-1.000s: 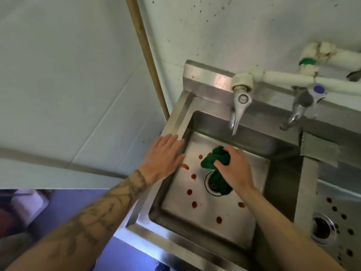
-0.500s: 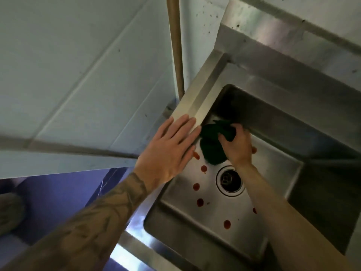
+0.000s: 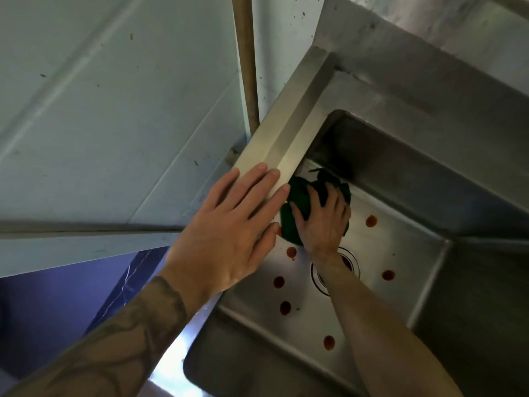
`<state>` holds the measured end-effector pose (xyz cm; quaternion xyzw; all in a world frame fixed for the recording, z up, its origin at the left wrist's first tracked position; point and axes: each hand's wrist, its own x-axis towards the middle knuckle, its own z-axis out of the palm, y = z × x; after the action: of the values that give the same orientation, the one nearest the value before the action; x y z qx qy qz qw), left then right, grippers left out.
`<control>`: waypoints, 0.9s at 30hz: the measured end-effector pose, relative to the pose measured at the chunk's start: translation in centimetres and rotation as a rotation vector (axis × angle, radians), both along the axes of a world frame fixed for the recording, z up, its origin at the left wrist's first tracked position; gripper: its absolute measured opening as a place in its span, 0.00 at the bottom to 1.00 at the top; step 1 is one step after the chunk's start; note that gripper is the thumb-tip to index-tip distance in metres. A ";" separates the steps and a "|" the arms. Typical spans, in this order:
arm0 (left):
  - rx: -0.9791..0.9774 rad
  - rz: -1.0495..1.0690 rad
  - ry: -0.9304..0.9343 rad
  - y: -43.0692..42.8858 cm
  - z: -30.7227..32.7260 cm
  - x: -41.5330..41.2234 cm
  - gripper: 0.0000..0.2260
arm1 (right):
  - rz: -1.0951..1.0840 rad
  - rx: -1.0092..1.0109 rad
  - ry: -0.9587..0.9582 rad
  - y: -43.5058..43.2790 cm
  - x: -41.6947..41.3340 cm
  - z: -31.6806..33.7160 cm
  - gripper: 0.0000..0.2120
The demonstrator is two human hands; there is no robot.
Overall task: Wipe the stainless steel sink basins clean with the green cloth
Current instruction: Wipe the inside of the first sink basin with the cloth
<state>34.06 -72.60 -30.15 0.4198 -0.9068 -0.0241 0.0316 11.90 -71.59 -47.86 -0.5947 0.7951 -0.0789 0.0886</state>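
Note:
A stainless steel sink basin (image 3: 406, 253) fills the right half of the view, its floor dotted with several red-brown spots (image 3: 371, 221). My right hand (image 3: 323, 222) presses the dark green cloth (image 3: 296, 196) flat on the basin floor in the far left corner, fingers spread over it. My left hand (image 3: 229, 233) lies flat and open on the basin's left rim (image 3: 289, 133), fingers pointing toward the back. The round drain (image 3: 350, 260) is partly hidden under my right wrist.
White tiled wall (image 3: 114, 110) stands left of the sink, with a brown vertical pipe (image 3: 246, 58) in the corner. The steel backsplash (image 3: 429, 53) rises behind the basin. Purple-blue floor (image 3: 57, 296) shows at the lower left. A divider wall (image 3: 472, 310) bounds the basin's right side.
My right hand has carried the cloth from over the drain to the far left corner and flattened onto it. The view swung left and closer; the taps left the frame.

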 end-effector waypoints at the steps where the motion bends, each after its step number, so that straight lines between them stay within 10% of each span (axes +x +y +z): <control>1: 0.005 -0.001 -0.001 0.0 0.0 0.0 0.25 | 0.012 -0.005 0.024 0.1 -0.5 -0.4 0.25; 23: -0.002 -0.021 -0.019 -0.2 0.2 -0.2 0.27 | -0.425 -0.166 0.013 -0.5 1.6 -1.9 0.13; 27: 0.000 -0.016 -0.007 -0.1 0.4 -0.1 0.26 | 0.085 -0.049 0.101 2.5 1.7 -2.5 0.20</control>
<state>33.95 -72.67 -29.79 0.4124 -0.9103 -0.0230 0.0280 13.60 -69.04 -50.36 -0.6332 0.7704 -0.0647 0.0371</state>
